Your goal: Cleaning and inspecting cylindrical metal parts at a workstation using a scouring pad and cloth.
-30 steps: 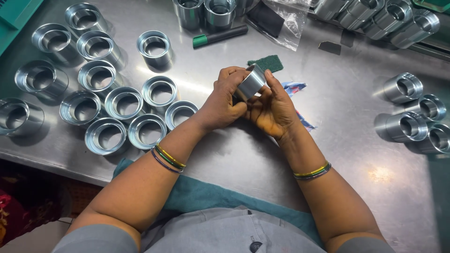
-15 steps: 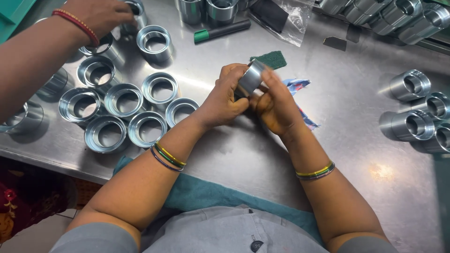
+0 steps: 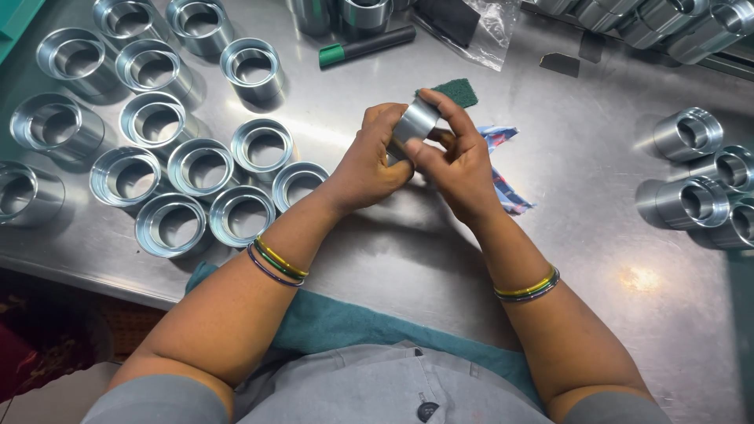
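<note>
A person seated at a steel bench [image 3: 597,314] is holding a short, shiny metal sleeve [image 3: 414,121] up above the bench top, between both hands, near the middle of the view. The left hand [image 3: 367,161] is cupping the sleeve from below and behind, its grip pressed together around the lower wall. The right hand [image 3: 458,161] is arching over the top, with the thumb and forefinger pinching the sleeve's upper rim and side. Both wrists are bending inward so the hands are meeting over the part, forearms angling in from the lower corners, each wearing thin coloured bangles.

The sleeve looks rigid and thin-walled, probably moderately weighty for its size, with a smooth machined surface that is likely slippery under bare fingers. It seems unlikely to break, though its polished face would probably scratch or dent if dropped. The outer wall and the rim edges appear the safest places to hold it.

A green scouring pad [image 3: 460,91] is lying just behind the hands, and a patterned cloth scrap [image 3: 503,184] is lying beside the right hand. A cluster of similar open rings [image 3: 200,169] is standing to the left, more cylinders [image 3: 691,200] are lying on their sides to the right, and a green-capped marker [image 3: 365,45] is resting farther back.
</note>
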